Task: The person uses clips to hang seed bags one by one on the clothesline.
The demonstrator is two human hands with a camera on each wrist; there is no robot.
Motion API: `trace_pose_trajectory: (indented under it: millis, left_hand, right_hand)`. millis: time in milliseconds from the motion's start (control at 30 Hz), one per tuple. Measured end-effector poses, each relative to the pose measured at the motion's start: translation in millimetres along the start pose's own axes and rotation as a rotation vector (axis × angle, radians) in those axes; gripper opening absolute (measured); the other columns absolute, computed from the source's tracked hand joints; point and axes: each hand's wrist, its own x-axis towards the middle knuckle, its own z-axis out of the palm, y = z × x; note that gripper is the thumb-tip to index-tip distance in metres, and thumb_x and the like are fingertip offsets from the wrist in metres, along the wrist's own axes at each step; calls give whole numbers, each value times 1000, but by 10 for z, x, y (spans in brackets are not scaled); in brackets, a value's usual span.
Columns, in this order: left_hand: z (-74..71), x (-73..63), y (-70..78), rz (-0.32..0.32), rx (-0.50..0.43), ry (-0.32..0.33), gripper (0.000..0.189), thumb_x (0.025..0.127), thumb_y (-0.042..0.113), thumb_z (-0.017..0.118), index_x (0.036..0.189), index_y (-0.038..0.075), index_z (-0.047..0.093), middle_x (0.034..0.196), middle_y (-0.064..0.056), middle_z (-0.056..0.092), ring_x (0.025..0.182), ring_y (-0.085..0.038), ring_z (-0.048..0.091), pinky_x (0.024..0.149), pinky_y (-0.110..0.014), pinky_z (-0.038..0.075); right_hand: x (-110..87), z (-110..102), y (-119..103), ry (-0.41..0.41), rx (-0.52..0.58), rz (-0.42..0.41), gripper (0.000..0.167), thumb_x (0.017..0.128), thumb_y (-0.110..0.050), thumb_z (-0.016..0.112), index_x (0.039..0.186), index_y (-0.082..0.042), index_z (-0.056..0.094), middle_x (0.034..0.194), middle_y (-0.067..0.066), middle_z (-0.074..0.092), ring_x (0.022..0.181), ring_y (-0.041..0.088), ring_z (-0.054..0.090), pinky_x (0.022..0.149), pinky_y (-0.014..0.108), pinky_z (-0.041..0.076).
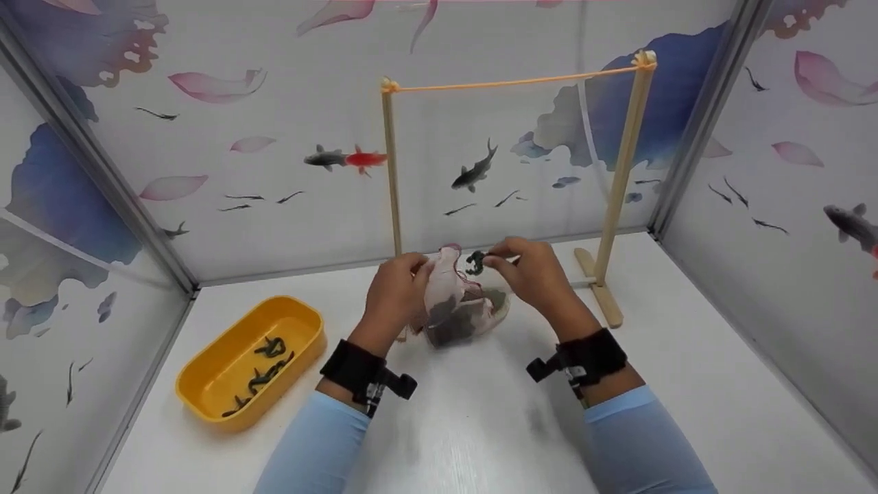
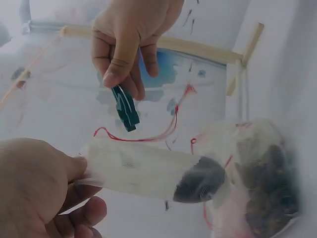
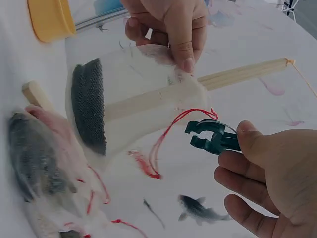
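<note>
1 green clip pinched in my right hand, mouth facing the mesh bag, just right of it; left hand pinches bag's upper end (dark end down).

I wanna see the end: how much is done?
Done: the orange string is tied across wooden posts. In hand: left hand pinches a sheer pouch, right hand a green clip. Remaining, probably: clipping the pouch onto the bare string; more clips lie in the yellow tub.
</note>
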Motion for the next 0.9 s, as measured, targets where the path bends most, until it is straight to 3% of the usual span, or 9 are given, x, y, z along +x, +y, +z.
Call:
trace_pose_trajectory:
  millis: [200, 467, 600, 733, 900]
  left_hand:
    - [-417, 354, 234, 144, -26, 189, 25, 115, 26, 71, 116, 4, 84, 99, -12, 79, 87, -26, 69, 79, -43, 56]
    - [-927, 813, 746, 120, -124, 317, 21, 114, 24, 72, 119, 5, 79, 104, -11, 78, 89, -20, 68, 78, -34, 54]
    - [-1045, 959, 943, 159, -101, 371, 21, 115, 25, 71, 118, 5, 78, 109, -12, 78, 93, -20, 70, 79, -33, 55]
    - [-1081, 1075, 1050, 183, -63, 412, 20, 115, 23, 70, 118, 5, 78, 113, -12, 79, 98, -20, 72, 83, -31, 57]
    - [-1071, 1165, 1088, 168, -35, 439, 17, 115, 20, 70, 118, 6, 79, 118, -11, 79, 105, -20, 74, 89, -31, 60]
  right_hand:
    - [523, -365, -384, 108, -2, -108, 21, 106, -24, 82, 113, -4, 82, 110, 12, 87, 97, 30, 83, 84, 43, 66]
    - [1275, -800, -967, 238, -54, -215, 28, 110, -28, 78, 117, -1, 81, 105, 14, 85, 95, 29, 79, 79, 26, 48]
    - [1532, -899, -1231, 283, -62, -228, 28, 112, -29, 74, 117, -3, 82, 105, 11, 86, 90, 21, 78, 74, 21, 42]
    - [1716, -926, -1408, 303, -110, -196, 31, 114, -32, 71, 117, -3, 81, 106, 11, 86, 88, 17, 72, 76, 21, 42]
    - [1896, -879, -1480, 240, -178, -152, 30, 115, -28, 69, 120, -1, 80, 112, 15, 84, 98, 23, 76, 84, 26, 49]
